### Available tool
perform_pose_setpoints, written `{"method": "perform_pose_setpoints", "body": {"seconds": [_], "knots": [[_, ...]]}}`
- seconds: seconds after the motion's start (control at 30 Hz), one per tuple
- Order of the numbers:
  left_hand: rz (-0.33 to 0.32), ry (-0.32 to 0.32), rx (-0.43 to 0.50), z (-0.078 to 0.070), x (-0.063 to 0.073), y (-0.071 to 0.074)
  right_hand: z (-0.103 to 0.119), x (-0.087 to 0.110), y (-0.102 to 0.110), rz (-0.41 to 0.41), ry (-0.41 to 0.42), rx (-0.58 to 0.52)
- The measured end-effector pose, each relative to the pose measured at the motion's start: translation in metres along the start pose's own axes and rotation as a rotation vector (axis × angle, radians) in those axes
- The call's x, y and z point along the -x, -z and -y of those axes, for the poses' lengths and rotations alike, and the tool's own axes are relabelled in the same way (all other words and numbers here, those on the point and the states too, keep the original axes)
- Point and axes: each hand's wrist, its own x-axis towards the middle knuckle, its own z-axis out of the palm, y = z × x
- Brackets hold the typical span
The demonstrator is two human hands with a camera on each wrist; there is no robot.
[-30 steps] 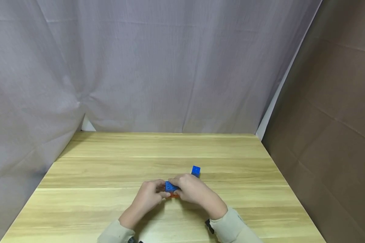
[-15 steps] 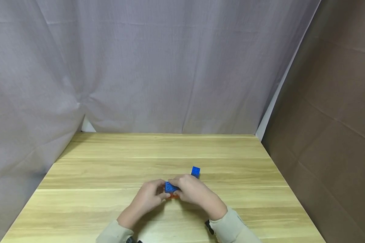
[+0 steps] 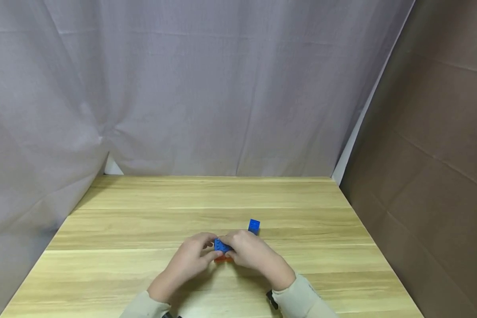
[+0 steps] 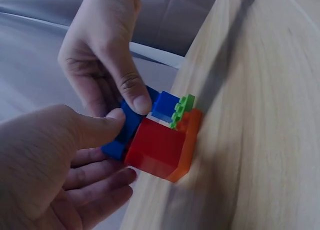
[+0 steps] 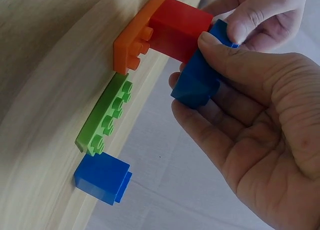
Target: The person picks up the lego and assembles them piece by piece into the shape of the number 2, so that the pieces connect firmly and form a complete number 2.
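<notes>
A long blue toy brick is pinched between the thumb and fingers of my right hand. Its other end lies between the thumb and fingers of my left hand. The long brick is right at the studded side of a red brick, tilted a little against it. Under the red brick is a flat orange brick on the table, with some studs showing beside the red one. My fingers cover part of the long brick and the place where it meets the red one.
A smaller blue brick stands on the wooden table just beyond my right hand. Between it and the orange brick lies a flat light green brick, hidden behind my hand in the head view. Grey cloth hangs behind the table.
The long blue brick has shifted slightly in tilt between my hands, with more of the orange brick showing below it. Both hands have stayed at nearly the same place.
</notes>
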Motion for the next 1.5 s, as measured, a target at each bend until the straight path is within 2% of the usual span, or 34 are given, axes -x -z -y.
{"method": "perform_pose_setpoints", "body": {"seconds": [0.23, 0.5, 1.13, 1.5], "knots": [[-0.053, -0.021, -0.001, -0.0058, -0.0025, -0.0014, 0.0001, -0.0013, -0.0010, -0.013, 0.002, -0.006], [-0.032, 0.021, 0.048, -0.0094, -0.0057, -0.0012, -0.0006, -0.0012, 0.0004, -0.001, -0.009, -0.032], [-0.042, 0.045, 0.141, -0.0067, -0.0046, -0.0041, -0.0023, -0.0009, -0.0033, 0.000, -0.032, -0.058], [-0.024, 0.058, 0.146, -0.0074, -0.0057, -0.0017, -0.0030, -0.0016, -0.0030, -0.004, -0.031, -0.052]]}}
